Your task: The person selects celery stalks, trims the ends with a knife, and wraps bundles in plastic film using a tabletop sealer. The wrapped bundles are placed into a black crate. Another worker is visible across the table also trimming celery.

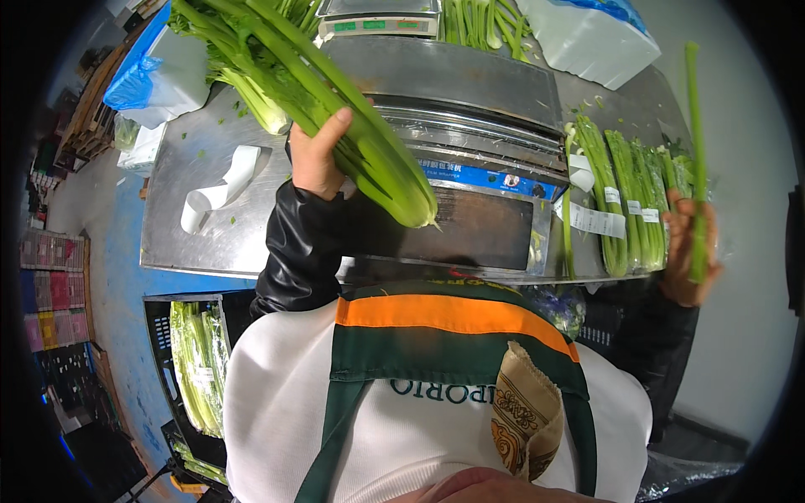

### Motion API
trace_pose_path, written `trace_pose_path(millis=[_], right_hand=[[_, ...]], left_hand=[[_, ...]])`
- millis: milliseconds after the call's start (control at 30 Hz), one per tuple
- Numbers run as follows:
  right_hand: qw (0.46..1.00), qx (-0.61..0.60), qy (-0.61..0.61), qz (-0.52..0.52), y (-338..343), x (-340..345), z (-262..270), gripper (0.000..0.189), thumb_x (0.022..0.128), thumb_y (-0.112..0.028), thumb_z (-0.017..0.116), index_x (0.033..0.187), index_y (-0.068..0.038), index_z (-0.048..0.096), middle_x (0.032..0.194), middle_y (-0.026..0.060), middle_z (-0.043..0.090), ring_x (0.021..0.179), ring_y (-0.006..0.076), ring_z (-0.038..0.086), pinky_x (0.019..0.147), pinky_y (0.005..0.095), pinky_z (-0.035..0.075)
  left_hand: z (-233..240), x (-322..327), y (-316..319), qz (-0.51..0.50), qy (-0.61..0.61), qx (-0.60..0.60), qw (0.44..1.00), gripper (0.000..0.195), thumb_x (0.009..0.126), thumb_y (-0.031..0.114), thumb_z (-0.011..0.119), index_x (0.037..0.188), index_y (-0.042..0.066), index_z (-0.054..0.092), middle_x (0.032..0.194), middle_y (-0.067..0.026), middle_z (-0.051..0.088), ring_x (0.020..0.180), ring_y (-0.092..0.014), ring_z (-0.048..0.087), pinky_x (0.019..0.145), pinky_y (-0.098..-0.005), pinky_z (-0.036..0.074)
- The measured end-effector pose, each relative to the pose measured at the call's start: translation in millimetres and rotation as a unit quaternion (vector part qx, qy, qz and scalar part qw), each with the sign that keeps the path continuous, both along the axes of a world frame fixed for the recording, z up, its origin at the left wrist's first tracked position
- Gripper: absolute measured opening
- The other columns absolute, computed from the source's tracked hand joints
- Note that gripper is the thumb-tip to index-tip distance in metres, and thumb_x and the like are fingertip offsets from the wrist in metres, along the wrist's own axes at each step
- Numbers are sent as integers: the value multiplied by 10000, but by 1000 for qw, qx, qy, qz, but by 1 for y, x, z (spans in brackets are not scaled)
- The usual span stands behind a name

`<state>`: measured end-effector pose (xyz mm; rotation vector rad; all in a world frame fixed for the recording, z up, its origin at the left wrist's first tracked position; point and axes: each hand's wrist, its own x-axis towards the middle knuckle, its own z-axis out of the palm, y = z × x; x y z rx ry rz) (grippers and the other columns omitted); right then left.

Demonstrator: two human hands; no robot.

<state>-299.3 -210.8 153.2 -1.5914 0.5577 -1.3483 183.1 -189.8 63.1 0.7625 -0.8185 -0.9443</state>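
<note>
My left hand grips a large celery bunch, its leafy end toward the upper left and its root end toward me. The bunch hangs tilted over the film wrapper, a steel machine with a dark plate at its front. On the far right, my right hand is closed around a single celery stalk held roughly upright. Beside that hand lie several film-wrapped celery bunches with white labels. A printed label strip rests against them at the wrapper's right side.
A digital scale stands behind the wrapper, with loose celery next to it. White foam boxes occupy the back corners. A curled paper strip lies on the steel table. Below left, a black crate holds wrapped celery.
</note>
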Motion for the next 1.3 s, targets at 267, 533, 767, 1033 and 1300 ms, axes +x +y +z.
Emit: trace_pose_path(millis=[267,533,767,1033,1300], right_hand=[[904,-345,155,-199,18,62,155,108,939,-114,569,981,-17,592,673,161,653,546,164,614,542,288,559],[893,-302,2,-334,10,121,117,123,887,-30,535,995,29,541,905,182,631,756,222,623,635,328,505],[982,-94,-18,-163,3,213,1,208,976,-165,475,1122,-17,461,757,87,590,550,105,496,503,245,409],[1000,27,-6,14,-18,270,-34,242,999,-225,452,1097,-3,458,780,119,603,644,168,573,560,277,463],[933,14,-72,353,-29,291,-20,304,977,-338,496,1072,-50,470,779,216,631,599,207,603,471,260,431]], left_hand=[[11,20,12,-70,23,-18,997,542,817,179,640,1260,-59,438,1172,-191,563,1097,-327,573,893,-443,504],[-1,16,18,-97,-22,-32,995,462,763,33,703,1187,-4,524,1054,-78,625,916,-170,605,825,-315,493],[0,25,15,-127,-102,-28,986,588,727,149,715,1227,-6,448,1160,-143,561,1036,-247,581,932,-375,453],[8,20,9,-237,-142,-91,957,617,739,149,725,1274,0,456,1162,-104,578,1078,-205,555,931,-341,436],[8,15,12,-156,-218,-120,956,746,737,126,724,1370,-13,354,1214,-100,532,1109,-167,501,971,-316,401]])
